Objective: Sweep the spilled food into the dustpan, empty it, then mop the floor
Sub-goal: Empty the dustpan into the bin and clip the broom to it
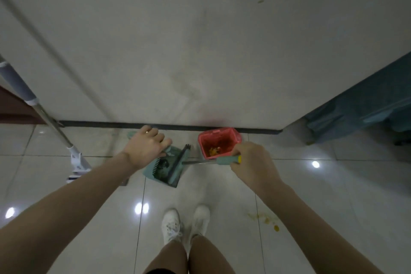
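At the foot of the white wall [200,51], on the glossy tiled floor [89,196], the teal dustpan [160,170] sits just left of a small red bin [232,134]. The dustpan is a shallow scoop with a toothed comb edge on its left side. Its inner face carries dark smears. Its handle runs up and left toward the dark baseboard [100,123], and the tip shows beyond the knuckles.

The left hand [145,147] lies palm down over that handle with the fingers curled around it. The right hand [249,160] is closed in a fist on the grip of the broom [178,164], a teal sleeve with a yellow end cap. A thin metal shaft runs left from the grip to the dark broom head, which lies along the dustpan's right side.

The bin holds yellow food scraps [213,151]. A yellow stain [265,220] marks the tile to the right of the white shoes [186,222].

The left palm covers the joint between handle and pan. Whether the dustpan rests on the floor or hangs just above it cannot be determined. The broom's bristles are too dark to resolve. The mop [76,160] leans at the left; its pole is cut off by the frame edge and its head is partly hidden behind the left forearm. A blue-green cloth [367,104] at the right is also cut off.
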A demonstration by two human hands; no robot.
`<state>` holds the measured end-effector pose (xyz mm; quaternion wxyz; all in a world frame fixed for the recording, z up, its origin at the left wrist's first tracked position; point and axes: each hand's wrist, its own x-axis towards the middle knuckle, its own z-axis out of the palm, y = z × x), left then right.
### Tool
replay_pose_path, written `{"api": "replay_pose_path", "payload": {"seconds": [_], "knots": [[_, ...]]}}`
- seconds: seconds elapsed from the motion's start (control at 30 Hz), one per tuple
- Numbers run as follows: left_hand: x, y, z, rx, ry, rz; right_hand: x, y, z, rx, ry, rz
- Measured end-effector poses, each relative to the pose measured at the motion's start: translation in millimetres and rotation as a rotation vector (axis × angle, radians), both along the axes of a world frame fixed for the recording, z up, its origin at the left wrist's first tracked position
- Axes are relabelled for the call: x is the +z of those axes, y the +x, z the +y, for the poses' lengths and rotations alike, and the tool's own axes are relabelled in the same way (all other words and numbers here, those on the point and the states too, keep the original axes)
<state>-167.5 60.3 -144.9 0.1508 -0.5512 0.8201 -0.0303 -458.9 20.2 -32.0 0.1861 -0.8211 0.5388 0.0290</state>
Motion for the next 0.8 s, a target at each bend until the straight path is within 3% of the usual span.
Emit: {"api": "replay_pose_path", "payload": {"seconds": [0.17, 0.33, 0.53, 0.8], "knots": [[0, -16, -26, 0.067, -0.075, 0.092, -3, 19, -3, -0.082, -0.078, -0.32], [6, -39, -35, 0.091, 0.025, 0.129, 1, 29, -6, -0.103, -0.154, -0.512], [10, -64, -59, -0.043, 0.093, 0.195, 3, 34, -11, -0.083, -0.203, -0.543], [-19, -54, -87, -0.187, 0.109, 0.237, -4, 62, -10, -0.237, -0.238, -0.498]]}}
